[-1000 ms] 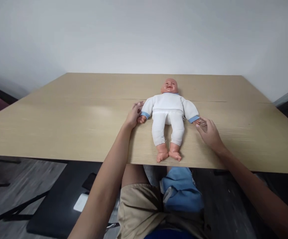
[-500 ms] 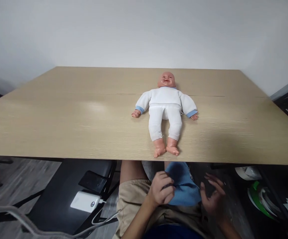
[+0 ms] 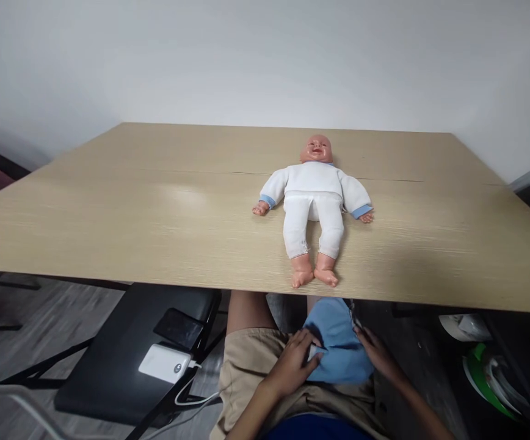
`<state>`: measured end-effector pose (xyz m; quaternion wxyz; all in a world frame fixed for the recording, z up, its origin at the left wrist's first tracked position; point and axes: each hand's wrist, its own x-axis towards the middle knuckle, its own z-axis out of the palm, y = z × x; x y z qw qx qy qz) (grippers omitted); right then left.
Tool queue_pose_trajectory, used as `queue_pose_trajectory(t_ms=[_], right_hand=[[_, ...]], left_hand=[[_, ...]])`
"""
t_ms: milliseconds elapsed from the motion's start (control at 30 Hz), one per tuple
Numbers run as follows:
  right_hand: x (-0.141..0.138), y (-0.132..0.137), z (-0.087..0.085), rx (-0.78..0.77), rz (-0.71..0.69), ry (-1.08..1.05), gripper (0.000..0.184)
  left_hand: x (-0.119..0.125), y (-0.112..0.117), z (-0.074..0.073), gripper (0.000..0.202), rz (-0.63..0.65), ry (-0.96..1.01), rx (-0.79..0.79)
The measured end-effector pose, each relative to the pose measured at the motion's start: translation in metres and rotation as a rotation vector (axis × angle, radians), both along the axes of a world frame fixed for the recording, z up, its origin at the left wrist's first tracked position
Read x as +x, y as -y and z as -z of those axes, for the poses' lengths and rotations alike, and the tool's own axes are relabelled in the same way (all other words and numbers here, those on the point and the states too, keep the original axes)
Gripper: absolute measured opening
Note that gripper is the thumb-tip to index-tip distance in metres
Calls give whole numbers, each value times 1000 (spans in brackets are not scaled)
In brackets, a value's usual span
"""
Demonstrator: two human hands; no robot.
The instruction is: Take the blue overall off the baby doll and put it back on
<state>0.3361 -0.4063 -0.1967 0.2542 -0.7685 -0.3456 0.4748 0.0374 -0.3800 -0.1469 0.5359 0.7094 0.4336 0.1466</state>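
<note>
A piece of light blue cloth (image 3: 336,351), perhaps a small garment, lies across my lap below the table edge. My left hand (image 3: 298,359) grips its left side with curled fingers, and a bit of white shows beside them. At the cloth's right edge, my right hand (image 3: 375,349) has its fingertips closed on the border, where a dark, uneven strip shows. A baby doll (image 3: 313,183) in a white top and trousers with blue cuffs lies face up on the table, arms spread, bare feet towards me.
The wooden table (image 3: 177,232) stands against a white wall. On a black chair (image 3: 109,366) at the left lie a dark phone (image 3: 179,327) and a white power bank (image 3: 164,363) with a cable. A green-rimmed round item (image 3: 485,373) sits low on the right.
My right hand has moved from open, beside the cloth, onto its right edge. My left hand has lowered onto the cloth's left side. The view has shifted slightly left.
</note>
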Motion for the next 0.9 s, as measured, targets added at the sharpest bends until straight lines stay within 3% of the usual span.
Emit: queue_pose_trajectory(t_ms=[100,200,267,333,400,467,533,600,667,767,900], right_hand=[[3,-6,-6,33,9,-1,77],[-3,-10,-37,106,-62,-55,63],[-13,-14,-76,186,-169,-96,51],[-25,-21,-128,262,-437,-139,24],[-35,-32,-186,323,-651,-145,7],[-42,-45,-241,430,-789,-171,7],[-45,-60,-289,566,-876,-132,15],[-45,-75,-329,705,-891,-116,21],[-44,-90,-364,764,-888,-172,17],[-44,-119,-405,864,-820,-212,15],[-40,-170,-438,1036,-855,-149,13]], left_hand=[[2,-1,-16,19,92,-36,2],[0,-3,-49,18,214,-57,97],[-3,-8,-78,17,273,23,225],[-7,-19,-111,15,284,148,356],[-10,-36,-143,7,217,263,475],[-10,-59,-175,20,135,402,530],[-9,-85,-203,48,66,495,506],[-7,-112,-230,68,134,550,464],[-3,-135,-256,64,200,639,438],[5,-161,-296,32,213,773,552],[14,-190,-341,20,150,782,822]])
